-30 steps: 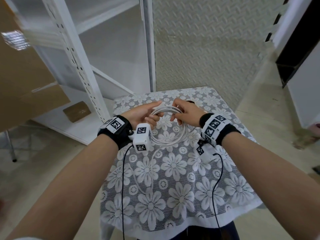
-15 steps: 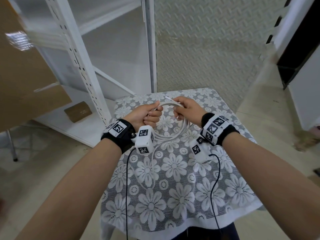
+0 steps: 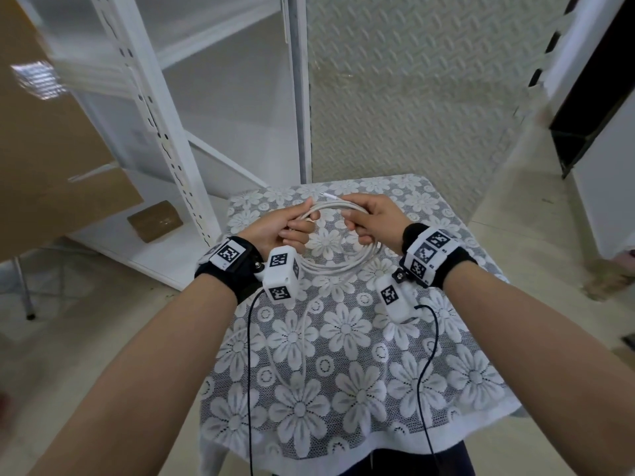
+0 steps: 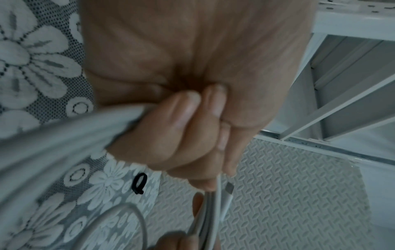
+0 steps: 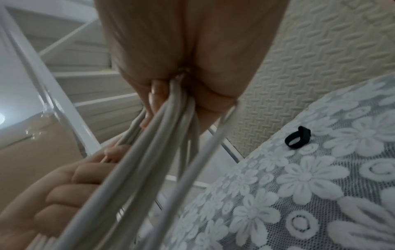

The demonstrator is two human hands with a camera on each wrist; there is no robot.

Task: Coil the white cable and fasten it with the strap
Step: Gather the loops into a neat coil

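Note:
The white cable (image 3: 338, 262) hangs as several loops held above the flowered table (image 3: 343, 355). My left hand (image 3: 288, 225) grips the loops on their left side, fingers curled round the strands (image 4: 64, 135). My right hand (image 3: 371, 221) grips the loops on the right, the strands (image 5: 162, 135) running out of its fist. A free cable end with its plug (image 3: 326, 195) sticks out at the top between the hands, also seen as the plug (image 4: 227, 191). One strand trails down over the cloth (image 3: 275, 355). The black strap (image 5: 297, 137) lies curled on the cloth beyond the hands, the same strap (image 4: 138, 184) showing in the left wrist view.
A white metal shelving rack (image 3: 165, 132) stands to the left behind the table, with a cardboard box (image 3: 154, 219) on its low shelf. An embossed white panel (image 3: 412, 97) rises behind. Black wrist-camera leads (image 3: 251, 372) hang along both forearms.
Both hands have lifted the coil slightly and moved it away from me. They slid apart along the loops, and the plug end now sticks out at the top.

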